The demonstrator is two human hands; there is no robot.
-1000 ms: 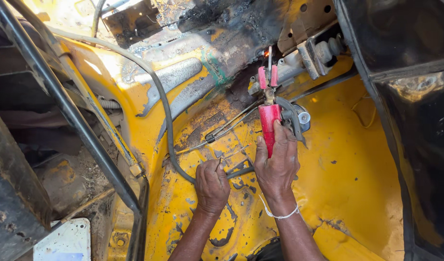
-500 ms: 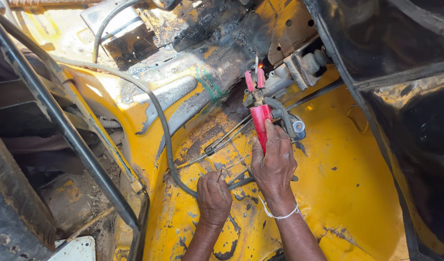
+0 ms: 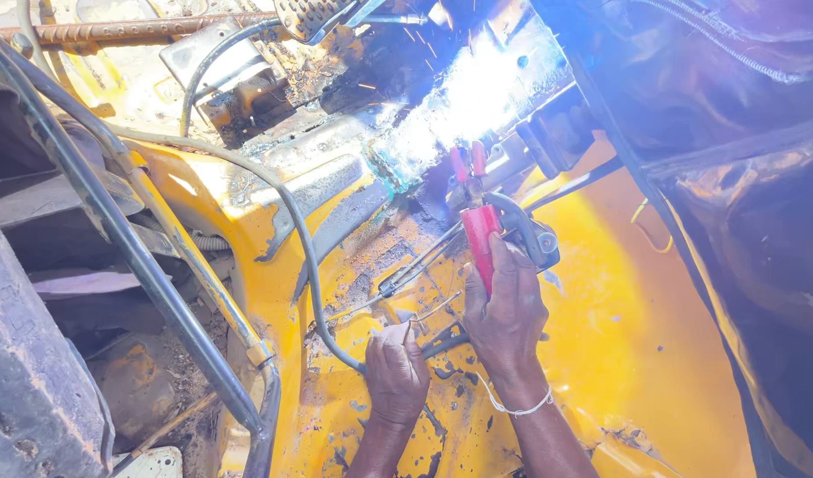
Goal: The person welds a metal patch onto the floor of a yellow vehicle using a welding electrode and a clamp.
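Right hand [image 3: 505, 310] fingers wrapped around red electrode holder [image 3: 480, 232]; left hand [image 3: 396, 372] curled, grip unclear, against cramped yellow panel [image 3: 619, 310]. Far weld glare [image 3: 464, 102] hides the tip.

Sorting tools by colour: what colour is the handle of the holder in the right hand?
Red, on the welding holder gripped by the right hand; seen in the head view.

The metal panel [image 3: 619, 319] is bright yellow, blotched with rust-brown and black scorch marks toward its middle and lower edge. The clamp handle [image 3: 480, 237] held by the right hand [image 3: 505, 319] is red, with two pinkish-red tips above it. A thin white band [image 3: 517, 409] circles that wrist. The cable [image 3: 293, 221] curving across the panel is grey. At the panel's upper edge a blue-white glare [image 3: 477, 97] throws orange sparks over blackened, charred metal. The ribbed bar [image 3: 132, 28] along the top edge is rusty brown.
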